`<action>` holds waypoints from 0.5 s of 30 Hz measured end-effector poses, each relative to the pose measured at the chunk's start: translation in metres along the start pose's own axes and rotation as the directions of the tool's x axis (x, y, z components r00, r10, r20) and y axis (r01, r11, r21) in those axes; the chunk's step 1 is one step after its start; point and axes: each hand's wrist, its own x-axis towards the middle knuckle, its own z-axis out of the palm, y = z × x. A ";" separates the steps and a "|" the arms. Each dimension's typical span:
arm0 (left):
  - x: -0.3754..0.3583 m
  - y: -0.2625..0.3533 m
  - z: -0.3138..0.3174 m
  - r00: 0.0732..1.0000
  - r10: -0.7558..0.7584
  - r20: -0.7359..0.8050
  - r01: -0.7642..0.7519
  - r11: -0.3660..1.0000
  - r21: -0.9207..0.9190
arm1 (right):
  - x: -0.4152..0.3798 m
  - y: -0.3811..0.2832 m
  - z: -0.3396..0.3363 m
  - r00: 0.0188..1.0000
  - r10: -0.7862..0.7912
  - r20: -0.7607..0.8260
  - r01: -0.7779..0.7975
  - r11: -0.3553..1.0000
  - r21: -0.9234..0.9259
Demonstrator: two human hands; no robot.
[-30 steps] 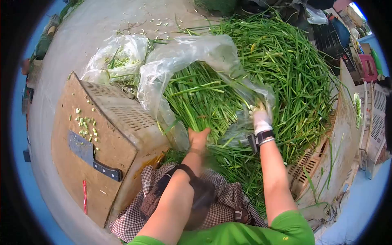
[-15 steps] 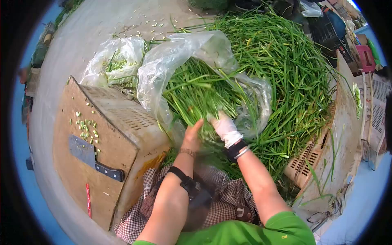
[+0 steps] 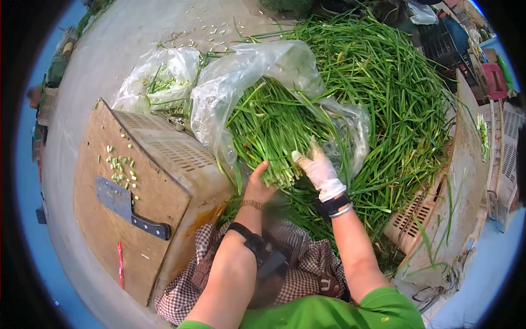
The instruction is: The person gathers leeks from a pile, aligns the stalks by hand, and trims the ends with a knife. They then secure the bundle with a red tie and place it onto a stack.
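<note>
A long green bundle of leafy stalks with pale ends (image 3: 280,171) is gathered at the clear plastic bag's (image 3: 216,93) mouth, clasped by the bare left hand (image 3: 258,187); the white-gloved right hand (image 3: 320,171) is held beside it, fingers apart. A large green heap (image 3: 383,93) is left loose. A broad-bladed cleaver (image 3: 114,196) is laid near the brown board's (image 3: 101,241) right edge. The grey concrete floor (image 3: 137,27) is littered with cut pieces.

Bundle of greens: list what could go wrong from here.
Stalks might slip from the bundle of greens, as only the left hand seems to grip it; the gloved right hand looks open. The crumpled plastic bag around it could snag leaves. The uncovered cleaver on the board may slide if bumped.
</note>
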 end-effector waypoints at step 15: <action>-0.011 0.015 0.019 0.983 -0.011 -0.182 -0.004 0.997 -0.081 | -0.013 0.009 0.032 0.954 -0.193 -0.229 0.213 0.975 0.064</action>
